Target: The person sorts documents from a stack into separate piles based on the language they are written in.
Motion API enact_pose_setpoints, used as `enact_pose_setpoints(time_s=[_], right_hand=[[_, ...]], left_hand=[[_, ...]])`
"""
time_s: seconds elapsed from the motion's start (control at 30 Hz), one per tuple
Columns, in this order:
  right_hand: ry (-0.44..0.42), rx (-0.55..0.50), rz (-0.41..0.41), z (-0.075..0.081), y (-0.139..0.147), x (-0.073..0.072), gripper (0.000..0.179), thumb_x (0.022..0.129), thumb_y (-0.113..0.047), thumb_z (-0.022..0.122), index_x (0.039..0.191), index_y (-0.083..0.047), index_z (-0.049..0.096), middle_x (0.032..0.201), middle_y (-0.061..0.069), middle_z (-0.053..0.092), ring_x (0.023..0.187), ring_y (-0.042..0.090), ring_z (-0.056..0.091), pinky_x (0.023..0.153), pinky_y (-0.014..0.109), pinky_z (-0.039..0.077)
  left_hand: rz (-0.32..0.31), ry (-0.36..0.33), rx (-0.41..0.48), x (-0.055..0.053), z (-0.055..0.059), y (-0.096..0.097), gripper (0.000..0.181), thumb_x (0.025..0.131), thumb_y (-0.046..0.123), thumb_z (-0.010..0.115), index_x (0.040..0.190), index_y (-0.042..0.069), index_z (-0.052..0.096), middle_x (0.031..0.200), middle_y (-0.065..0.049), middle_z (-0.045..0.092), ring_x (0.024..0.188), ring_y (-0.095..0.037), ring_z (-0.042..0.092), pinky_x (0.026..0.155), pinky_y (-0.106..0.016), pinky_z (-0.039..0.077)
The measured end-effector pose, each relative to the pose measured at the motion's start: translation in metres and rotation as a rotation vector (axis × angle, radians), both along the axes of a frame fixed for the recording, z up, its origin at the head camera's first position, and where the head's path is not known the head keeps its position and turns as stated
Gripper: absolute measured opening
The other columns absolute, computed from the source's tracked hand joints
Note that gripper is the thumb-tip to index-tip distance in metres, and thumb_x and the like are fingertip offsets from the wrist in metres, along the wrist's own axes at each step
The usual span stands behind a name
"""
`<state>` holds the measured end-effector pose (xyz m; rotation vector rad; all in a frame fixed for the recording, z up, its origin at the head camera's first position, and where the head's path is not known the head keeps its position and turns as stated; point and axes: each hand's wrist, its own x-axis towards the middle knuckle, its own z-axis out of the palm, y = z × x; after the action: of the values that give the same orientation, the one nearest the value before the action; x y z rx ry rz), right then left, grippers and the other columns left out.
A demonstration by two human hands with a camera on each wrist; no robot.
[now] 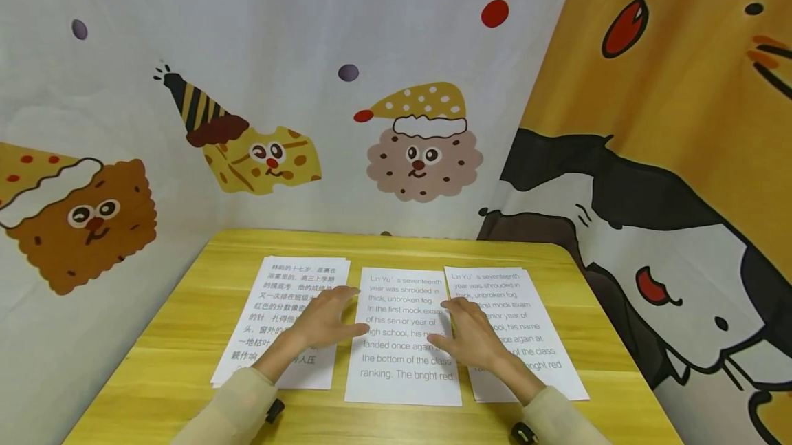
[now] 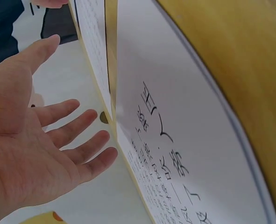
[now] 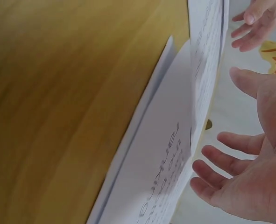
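Three lots of printed paper lie side by side on a yellow wooden table. On the left is a stack of sheets with Chinese text (image 1: 272, 307). A sheet with large English text (image 1: 402, 362) lies in the middle, and a stack with the same English wording (image 1: 544, 342) is on the right. Over the right edge of the Chinese stack hovers my left hand (image 1: 324, 321), fingers spread and nothing in it. My right hand (image 1: 473, 335) is over the gap between the middle sheet and the right stack, its fingers also loose. The wrist views show both palms bare.
The wooden table (image 1: 161, 355) reaches back to a white curtain (image 1: 278, 18) printed with cartoon biscuits and cheese. An orange curtain (image 1: 569, 87) with cartoon animals hangs along the right side. Dark straps (image 1: 275, 410) show at both cuffs.
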<state>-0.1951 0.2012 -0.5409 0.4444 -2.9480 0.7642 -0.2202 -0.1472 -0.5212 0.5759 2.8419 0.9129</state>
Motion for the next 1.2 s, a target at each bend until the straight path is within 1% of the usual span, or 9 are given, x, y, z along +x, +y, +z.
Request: enact_pose_setpoints(time_s=[0.2,0.4,0.57,0.67,0.73,0.83,0.97,1.2], right_hand=[[0.013,0.023,-0.013,0.000,0.008,0.001,0.079,0.092,-0.045,0.094,0.147,0.004,0.068,0.146,0.024,0.069,0.135,0.046,0.066,0.115,0.063,0.056],[0.008,0.055,-0.034,-0.003,0.012,0.000,0.079,0.091,-0.047,0.094,0.149,0.002,0.069,0.144,0.023,0.070,0.132,0.043,0.067,0.111,0.060,0.059],[0.036,0.072,-0.034,-0.006,0.015,-0.001,0.074,0.089,-0.043,0.096,0.142,0.003,0.073,0.134,0.020,0.072,0.120,0.038,0.069,0.101,0.054,0.058],[0.049,0.085,-0.032,-0.008,0.016,-0.001,0.071,0.087,-0.043,0.097,0.138,0.003,0.076,0.128,0.018,0.073,0.112,0.032,0.068,0.094,0.048,0.056],[0.052,0.094,-0.030,-0.009,0.017,-0.002,0.070,0.087,-0.042,0.097,0.137,0.002,0.077,0.126,0.017,0.073,0.110,0.030,0.066,0.092,0.045,0.055],[0.053,0.101,-0.028,-0.010,0.018,-0.002,0.068,0.088,-0.042,0.097,0.136,0.001,0.077,0.125,0.017,0.072,0.109,0.031,0.066,0.092,0.045,0.054],[0.054,0.104,-0.027,-0.010,0.018,-0.001,0.067,0.088,-0.042,0.097,0.135,0.001,0.078,0.125,0.018,0.071,0.111,0.034,0.066,0.094,0.048,0.055],[0.049,0.135,-0.032,-0.011,0.017,-0.001,0.069,0.088,-0.044,0.097,0.137,0.001,0.077,0.127,0.018,0.070,0.110,0.031,0.063,0.099,0.053,0.054]], left_hand=[[-0.015,-0.001,-0.027,0.002,-0.002,0.005,0.089,0.096,0.049,0.087,0.163,0.001,0.055,0.171,-0.028,0.052,0.160,-0.053,0.048,0.134,-0.073,0.034],[-0.016,0.018,-0.063,0.003,-0.004,0.007,0.090,0.093,0.050,0.090,0.161,0.000,0.057,0.168,-0.030,0.055,0.155,-0.055,0.053,0.130,-0.075,0.038],[-0.009,0.019,-0.098,0.004,-0.007,0.008,0.089,0.092,0.050,0.090,0.158,-0.002,0.060,0.165,-0.031,0.057,0.152,-0.056,0.055,0.128,-0.074,0.042],[-0.003,0.023,-0.109,0.004,-0.008,0.008,0.089,0.091,0.049,0.091,0.157,-0.003,0.061,0.163,-0.030,0.059,0.151,-0.055,0.055,0.127,-0.073,0.043],[-0.002,0.025,-0.118,0.004,-0.008,0.008,0.088,0.091,0.050,0.092,0.156,-0.003,0.062,0.161,-0.030,0.060,0.150,-0.055,0.056,0.126,-0.073,0.044],[-0.003,0.030,-0.125,0.005,-0.008,0.007,0.087,0.090,0.050,0.092,0.154,-0.003,0.064,0.159,-0.029,0.062,0.148,-0.054,0.057,0.124,-0.073,0.046],[-0.007,0.034,-0.130,0.006,-0.008,0.007,0.086,0.089,0.051,0.093,0.151,-0.004,0.066,0.157,-0.029,0.063,0.145,-0.054,0.058,0.123,-0.073,0.047],[-0.011,0.032,-0.145,0.008,-0.009,0.008,0.085,0.088,0.052,0.095,0.147,-0.004,0.070,0.148,-0.024,0.066,0.136,-0.047,0.061,0.119,-0.068,0.050]])
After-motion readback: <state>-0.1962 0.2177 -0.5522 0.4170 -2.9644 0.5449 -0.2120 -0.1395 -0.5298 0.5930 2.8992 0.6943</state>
